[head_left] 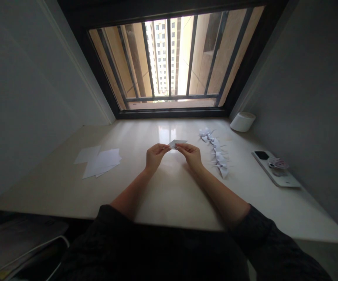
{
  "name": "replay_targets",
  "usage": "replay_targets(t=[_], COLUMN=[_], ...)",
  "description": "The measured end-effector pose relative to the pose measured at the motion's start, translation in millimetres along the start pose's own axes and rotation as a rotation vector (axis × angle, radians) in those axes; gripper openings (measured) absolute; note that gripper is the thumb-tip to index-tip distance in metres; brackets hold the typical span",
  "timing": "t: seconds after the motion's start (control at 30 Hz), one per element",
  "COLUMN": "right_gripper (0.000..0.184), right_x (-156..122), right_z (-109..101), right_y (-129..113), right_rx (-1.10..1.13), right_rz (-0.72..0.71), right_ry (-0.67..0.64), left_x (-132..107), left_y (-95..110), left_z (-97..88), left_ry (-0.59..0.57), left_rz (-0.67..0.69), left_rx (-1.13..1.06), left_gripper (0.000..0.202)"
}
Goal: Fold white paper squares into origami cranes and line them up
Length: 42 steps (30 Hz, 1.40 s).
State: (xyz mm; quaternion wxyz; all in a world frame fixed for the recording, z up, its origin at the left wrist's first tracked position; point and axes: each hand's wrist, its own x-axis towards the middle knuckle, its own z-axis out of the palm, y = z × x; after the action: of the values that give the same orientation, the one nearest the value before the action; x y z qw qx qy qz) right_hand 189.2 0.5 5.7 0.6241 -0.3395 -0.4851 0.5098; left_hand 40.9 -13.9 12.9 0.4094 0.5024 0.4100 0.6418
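Note:
A small folded piece of white paper (177, 143) is held just above the pale tabletop (169, 191) in the middle of the view. My left hand (155, 155) pinches its left end with closed fingers. My right hand (190, 153) pinches its right end the same way. Both forearms reach forward from dark sleeves at the bottom of the view.
A loose pile of white paper sheets (100, 160) lies at the left. A row of several folded paper cranes (217, 153) runs along the right of my hands. Further right lie a white phone (276, 168) and a white roll (242, 121) by the wall. A barred window (169, 62) is ahead.

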Motion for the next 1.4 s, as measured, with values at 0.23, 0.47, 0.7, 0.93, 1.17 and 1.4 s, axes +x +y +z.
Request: replay_targets(t=[0.23, 0.47, 0.7, 0.93, 1.17, 1.4], right_gripper=[0.021, 0.019, 0.024, 0.032, 0.027, 0.026], right_x=[-2.6, -2.8, -3.4, -3.0, -1.9, -3.4], right_z=[1.1, 4.0, 6.1, 2.2, 2.4, 7.4], right_y=[-2.4, -4.5, -0.9, -2.4, -4.1, -8.9], right_rx=[-0.028, 0.044, 0.025, -0.038, -0.031, 0.035], right_rz=[-0.02, 0.001, -0.011, 0.037, 0.028, 0.051], right_ry=[0.003, 0.033, 0.093, 0.065, 0.071, 0.087], left_x=[-0.8, -1.7, -3.6, -3.2, -1.7, -2.2], left_y=[-0.5, -0.6, 2.1, 0.0, -1.4, 1.3], left_z=[-0.6, 0.6, 3.7, 1.6, 1.5, 3.5], left_ry=[0.028, 0.048, 0.06, 0.062, 0.062, 0.072], left_rz=[-0.018, -0.033, -0.034, -0.045, -0.065, -0.076], left_rx=[0.042, 0.062, 0.042, 0.013, 0.016, 0.013], left_gripper=[0.021, 0.024, 0.024, 0.026, 0.026, 0.028])
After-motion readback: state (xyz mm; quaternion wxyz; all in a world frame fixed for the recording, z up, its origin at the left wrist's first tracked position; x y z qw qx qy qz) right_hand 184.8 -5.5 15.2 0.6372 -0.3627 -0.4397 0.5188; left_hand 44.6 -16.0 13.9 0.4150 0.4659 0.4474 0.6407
